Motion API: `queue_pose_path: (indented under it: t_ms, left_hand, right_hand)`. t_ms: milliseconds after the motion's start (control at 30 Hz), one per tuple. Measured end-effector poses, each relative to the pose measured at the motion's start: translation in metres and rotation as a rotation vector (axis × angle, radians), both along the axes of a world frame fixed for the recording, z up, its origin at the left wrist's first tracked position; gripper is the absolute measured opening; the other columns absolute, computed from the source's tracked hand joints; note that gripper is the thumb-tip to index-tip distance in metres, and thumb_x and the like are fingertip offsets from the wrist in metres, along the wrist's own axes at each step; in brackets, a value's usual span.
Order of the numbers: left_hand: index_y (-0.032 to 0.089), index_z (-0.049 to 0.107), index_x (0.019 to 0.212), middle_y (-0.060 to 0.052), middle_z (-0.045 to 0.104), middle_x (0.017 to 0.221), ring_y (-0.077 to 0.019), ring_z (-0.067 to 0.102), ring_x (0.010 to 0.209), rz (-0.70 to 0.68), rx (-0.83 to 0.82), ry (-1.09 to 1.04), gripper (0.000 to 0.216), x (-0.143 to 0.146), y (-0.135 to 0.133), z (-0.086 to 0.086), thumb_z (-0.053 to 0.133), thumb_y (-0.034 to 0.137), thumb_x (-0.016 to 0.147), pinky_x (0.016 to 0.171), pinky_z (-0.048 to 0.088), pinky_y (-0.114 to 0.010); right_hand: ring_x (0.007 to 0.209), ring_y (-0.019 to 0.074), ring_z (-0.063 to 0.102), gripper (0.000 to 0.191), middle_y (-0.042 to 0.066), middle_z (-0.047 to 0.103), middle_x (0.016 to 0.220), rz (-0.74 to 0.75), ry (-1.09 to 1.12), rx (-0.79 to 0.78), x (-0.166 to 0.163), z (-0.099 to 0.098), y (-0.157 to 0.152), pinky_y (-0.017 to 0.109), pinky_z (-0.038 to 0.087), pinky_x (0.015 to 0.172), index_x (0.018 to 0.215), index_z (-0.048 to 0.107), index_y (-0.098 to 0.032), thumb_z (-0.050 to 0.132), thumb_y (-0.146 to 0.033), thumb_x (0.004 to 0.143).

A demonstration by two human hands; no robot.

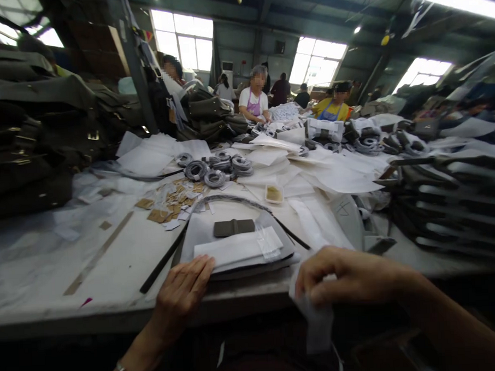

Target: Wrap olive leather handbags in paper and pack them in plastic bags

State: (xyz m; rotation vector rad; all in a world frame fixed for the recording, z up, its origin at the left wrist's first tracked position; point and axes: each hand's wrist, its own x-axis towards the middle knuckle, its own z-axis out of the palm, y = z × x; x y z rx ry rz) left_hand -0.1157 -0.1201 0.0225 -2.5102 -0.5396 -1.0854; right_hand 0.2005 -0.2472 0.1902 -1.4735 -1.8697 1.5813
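Note:
A flat grey bag point(200, 220) with a dark strap point(168, 259) arched around it lies at the table's front edge. On top of it rest a small olive-green flap piece point(234, 227) and a folded white sheet point(229, 252) with clear plastic or tape at its right end. My left hand point(185, 289) lies flat with fingers extended on the left end of that folded sheet. To the right of the bag, my right hand point(331, 277) pinches a thin white sheet point(319, 327), which hangs down past the table edge.
Coiled grey straps point(215, 178), brown tags point(170, 204) and a small tray point(274, 193) sit beyond the bag. Stacked dark bags stand left point(19, 141) and right point(457, 203). White sheets point(332, 168) are spread behind. Several people work across the table.

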Motion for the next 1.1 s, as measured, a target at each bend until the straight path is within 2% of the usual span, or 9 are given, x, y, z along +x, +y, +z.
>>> queue_pose_path:
  t_ms: [100, 200, 267, 333, 500, 567, 833, 967, 1100]
  left_hand:
    - [0.013, 0.06, 0.126, -0.012, 0.071, 0.116, -0.0223, 0.066, 0.109, 0.015, -0.01, 0.006, 0.034, 0.002, -0.003, 0.002, 0.048, 0.009, 0.095, 0.094, 0.047, -0.037]
    - [0.012, 0.059, 0.126, -0.012, 0.071, 0.116, -0.0229, 0.065, 0.11, 0.027, -0.02, 0.0, 0.034, 0.003, -0.006, 0.002, 0.048, 0.009, 0.094, 0.093, 0.048, -0.038]
    - [0.01, 0.059, 0.125, -0.012, 0.071, 0.114, -0.0234, 0.065, 0.11, 0.029, -0.033, -0.022, 0.033, 0.002, -0.007, 0.0, 0.046, 0.01, 0.095, 0.092, 0.049, -0.039]
    - [0.009, 0.061, 0.12, -0.014, 0.071, 0.11, -0.0236, 0.065, 0.109, 0.008, -0.054, -0.077, 0.03, 0.001, -0.008, -0.001, 0.042, 0.013, 0.097, 0.091, 0.051, -0.039]
    - [0.004, 0.06, 0.118, -0.019, 0.07, 0.111, -0.0254, 0.064, 0.112, 0.0, -0.065, -0.097, 0.031, 0.0, -0.009, -0.005, 0.039, 0.007, 0.095, 0.092, 0.052, -0.04]
    - [0.004, 0.058, 0.122, -0.018, 0.069, 0.116, -0.0247, 0.062, 0.116, 0.014, -0.078, -0.085, 0.034, 0.001, -0.009, -0.006, 0.039, 0.004, 0.094, 0.094, 0.051, -0.04]
    - [0.004, 0.047, 0.134, -0.019, 0.068, 0.119, -0.025, 0.056, 0.126, -0.009, -0.133, -0.148, 0.042, 0.0, -0.009, -0.012, 0.047, 0.003, 0.092, 0.099, 0.05, -0.041]
    - [0.012, 0.054, 0.132, -0.016, 0.069, 0.117, -0.0241, 0.059, 0.122, 0.022, -0.121, -0.096, 0.04, -0.001, -0.009, -0.008, 0.041, 0.003, 0.095, 0.098, 0.049, -0.041]
    - [0.012, 0.06, 0.127, -0.015, 0.07, 0.113, -0.0234, 0.061, 0.119, 0.023, -0.126, -0.071, 0.038, -0.001, -0.009, -0.002, 0.037, 0.004, 0.098, 0.097, 0.049, -0.039]
  right_hand:
    - [0.074, 0.0126, 0.059, 0.044, 0.003, 0.063, 0.08, 0.433, 0.223, -0.152, -0.067, 0.001, 0.013, 0.02, 0.047, 0.068, 0.084, 0.067, -0.013, 0.063, -0.056, 0.086]
    - [0.065, 0.0096, 0.055, 0.049, 0.001, 0.058, 0.075, 0.596, 0.353, -0.264, -0.106, -0.003, 0.041, 0.018, 0.045, 0.062, 0.083, 0.063, -0.013, 0.063, -0.062, 0.082]
    - [0.065, 0.0108, 0.057, 0.048, 0.0, 0.059, 0.075, 0.545, 0.339, -0.294, -0.115, -0.003, 0.071, 0.019, 0.047, 0.061, 0.084, 0.062, -0.014, 0.065, -0.062, 0.08]
    - [0.064, 0.0123, 0.059, 0.039, 0.0, 0.059, 0.072, 0.443, 0.172, -0.206, -0.114, -0.003, 0.107, 0.021, 0.048, 0.059, 0.083, 0.062, -0.015, 0.066, -0.054, 0.081]
    - [0.067, 0.0145, 0.061, 0.015, 0.001, 0.068, 0.073, 0.165, -0.693, 0.4, -0.103, -0.009, 0.187, 0.022, 0.043, 0.061, 0.085, 0.073, -0.019, 0.062, -0.03, 0.084]
    - [0.077, 0.0181, 0.065, 0.015, 0.004, 0.072, 0.083, 0.108, -0.876, 0.503, -0.102, -0.017, 0.207, 0.024, 0.043, 0.065, 0.09, 0.075, -0.021, 0.064, -0.028, 0.083]
    - [0.09, 0.0236, 0.067, 0.015, 0.009, 0.075, 0.094, -0.044, -0.942, 0.488, -0.105, -0.049, 0.252, 0.028, 0.047, 0.073, 0.091, 0.077, -0.021, 0.069, -0.027, 0.079]
    - [0.087, 0.0213, 0.068, 0.018, 0.009, 0.074, 0.092, -0.13, -0.882, 0.489, -0.105, -0.065, 0.27, 0.027, 0.049, 0.074, 0.096, 0.076, -0.018, 0.064, -0.026, 0.084]
    - [0.098, 0.0225, 0.066, 0.025, 0.012, 0.073, 0.103, -0.217, -0.815, 0.52, -0.102, -0.084, 0.281, 0.03, 0.048, 0.085, 0.108, 0.072, -0.014, 0.058, -0.019, 0.088]
